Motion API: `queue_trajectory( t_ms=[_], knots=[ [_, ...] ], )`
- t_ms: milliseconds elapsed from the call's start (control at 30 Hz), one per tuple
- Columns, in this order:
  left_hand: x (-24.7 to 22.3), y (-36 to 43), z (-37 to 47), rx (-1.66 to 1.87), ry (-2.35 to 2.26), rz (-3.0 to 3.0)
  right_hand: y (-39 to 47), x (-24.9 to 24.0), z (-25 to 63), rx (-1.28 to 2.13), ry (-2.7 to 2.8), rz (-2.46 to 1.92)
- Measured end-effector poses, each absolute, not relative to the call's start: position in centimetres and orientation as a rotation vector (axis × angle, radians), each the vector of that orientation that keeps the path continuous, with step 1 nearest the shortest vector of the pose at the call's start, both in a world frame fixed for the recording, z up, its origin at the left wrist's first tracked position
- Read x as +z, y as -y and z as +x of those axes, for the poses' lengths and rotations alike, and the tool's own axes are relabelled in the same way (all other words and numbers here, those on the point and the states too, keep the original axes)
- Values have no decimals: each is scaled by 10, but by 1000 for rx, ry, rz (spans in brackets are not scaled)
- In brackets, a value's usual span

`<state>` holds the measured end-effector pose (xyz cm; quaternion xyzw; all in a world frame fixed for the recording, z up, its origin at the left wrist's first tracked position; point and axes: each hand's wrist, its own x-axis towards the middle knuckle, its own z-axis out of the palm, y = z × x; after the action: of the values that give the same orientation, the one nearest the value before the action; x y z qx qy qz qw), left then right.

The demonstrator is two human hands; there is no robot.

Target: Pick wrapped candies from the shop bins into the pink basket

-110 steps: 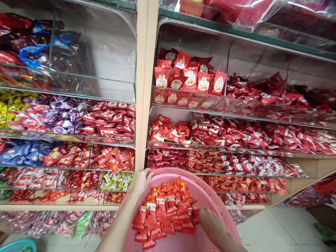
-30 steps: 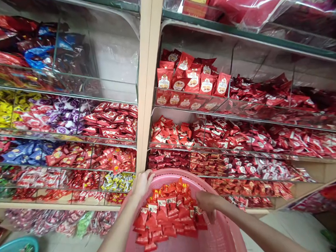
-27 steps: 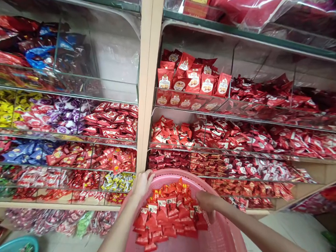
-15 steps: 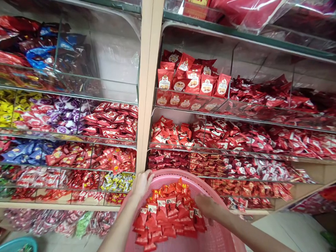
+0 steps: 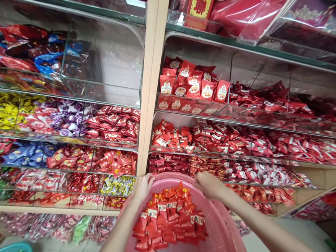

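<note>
Left hand (image 5: 142, 187) is on the far-left rim of the pink basket (image 5: 219, 228), fingers curled over the edge: grasping the rim. Right hand (image 5: 207, 184) is at the far-right rim, fingers bent, slightly blurred; can't tell if it's clenched, holding anything, or touching the rim. Basket sits in front of the shelves, below the wooden post (image 5: 153, 81). Red candies (image 5: 169, 227) are inside it, piled toward the far side and middle, several with a white label and dark print; both hands are clear of the pile. Yellow-white candies (image 5: 118, 186) are in a shelf bin just left of the left hand. Teal bowl (image 5: 5, 251) with more wrapped candies is at lower left, well apart from the basket.
</note>
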<state>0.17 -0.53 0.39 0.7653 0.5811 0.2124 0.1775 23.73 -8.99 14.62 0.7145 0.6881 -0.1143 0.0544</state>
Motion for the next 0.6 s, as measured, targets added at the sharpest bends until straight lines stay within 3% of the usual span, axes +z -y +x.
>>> queue_trajectory(
  t_ms=[233, 600],
  knots=[
    [6, 5, 2, 566, -1665, 2136, 21, 223, 229, 290, -2330, 2326],
    [3, 5, 2, 579, -1667, 2173, -52, 204, 217, 39, -1993, 2228]
  ],
)
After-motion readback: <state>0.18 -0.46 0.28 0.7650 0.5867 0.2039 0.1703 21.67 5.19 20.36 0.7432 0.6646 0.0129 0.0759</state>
